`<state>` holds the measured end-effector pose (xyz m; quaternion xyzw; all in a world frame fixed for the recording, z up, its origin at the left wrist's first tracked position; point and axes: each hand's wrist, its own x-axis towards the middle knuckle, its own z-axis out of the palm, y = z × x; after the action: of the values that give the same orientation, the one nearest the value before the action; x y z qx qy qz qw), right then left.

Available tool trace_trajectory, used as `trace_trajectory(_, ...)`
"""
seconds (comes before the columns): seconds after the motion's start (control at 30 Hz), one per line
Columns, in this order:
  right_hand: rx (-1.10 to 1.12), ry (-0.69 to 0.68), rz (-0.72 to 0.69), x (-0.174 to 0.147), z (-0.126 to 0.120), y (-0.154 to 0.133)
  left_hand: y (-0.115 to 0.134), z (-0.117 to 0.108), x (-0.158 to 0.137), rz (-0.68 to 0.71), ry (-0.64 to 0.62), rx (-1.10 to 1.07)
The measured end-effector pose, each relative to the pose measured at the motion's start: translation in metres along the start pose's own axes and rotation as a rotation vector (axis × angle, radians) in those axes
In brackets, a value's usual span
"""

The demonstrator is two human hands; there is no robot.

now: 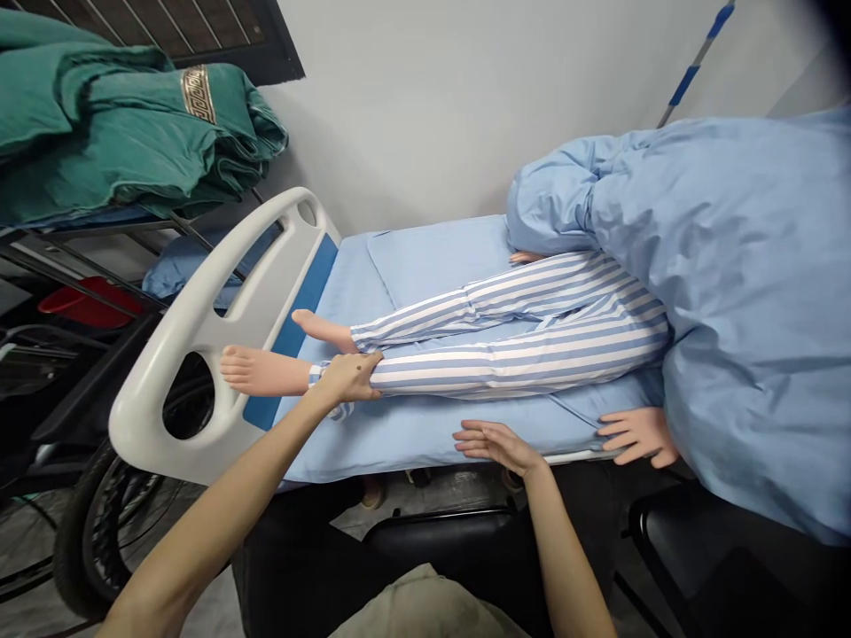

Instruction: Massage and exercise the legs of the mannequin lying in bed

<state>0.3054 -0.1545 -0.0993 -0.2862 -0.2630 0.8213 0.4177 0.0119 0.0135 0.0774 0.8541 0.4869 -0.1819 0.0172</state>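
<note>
A patient mannequin lies along the bed in blue-and-white striped trousers (pixel 565 363). Near the ankle of its closer leg, my left hand (pixel 351 377) is closed around the trouser-covered shin, the far fingertips partly hidden. The bare near foot (pixel 266 370) points toward the footboard, and the far foot (pixel 323 328) lies behind it. My right hand (pixel 498 445) is over the near edge of the mattress, fingers stretched out and holding nothing. It is apart from the leg. A blue quilt (pixel 745 266) covers the mannequin's upper body, and one mannequin hand (pixel 639 434) sticks out from under it.
The white footboard (pixel 150 381) rises at the left end of the bed. Beyond it are a rack with green folded cloth (pixel 133 133), a red basin (pixel 89 301) and a wheelchair wheel (pixel 99 532). A black chair (pixel 691 549) stands at lower right. The wall borders the far side.
</note>
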Motion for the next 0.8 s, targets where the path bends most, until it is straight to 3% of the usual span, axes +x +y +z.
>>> trace_trajectory(0.1, 0.222, 0.066, -0.184, 0.03, 0.008, 0.006, 0.002, -0.011, -0.005, 0.011, -0.035, 0.022)
trace_trajectory(0.2, 0.514, 0.266, -0.484, 0.045, 0.0, -0.009, 0.002, -0.015, -0.006, 0.015, -0.055, 0.03)
trace_trajectory(0.3, 0.678, 0.479, -0.693, 0.033, -0.023, -0.039, 0.0, -0.008, -0.004, 0.009, -0.065, 0.016)
trace_trajectory(0.37, 0.706, 0.522, -0.78, 0.018, -0.039, -0.059, 0.0, 0.001, -0.001, 0.0, -0.066, -0.02)
trace_trajectory(0.57, 0.721, 0.504, -0.798, 0.003, -0.056, -0.073, 0.01, 0.028, 0.004, -0.039, -0.06, -0.11)
trace_trajectory(0.8, 0.731, 0.514, -0.869, 0.004, -0.037, -0.081, 0.014, 0.043, 0.002, -0.049, 0.038, -0.277)
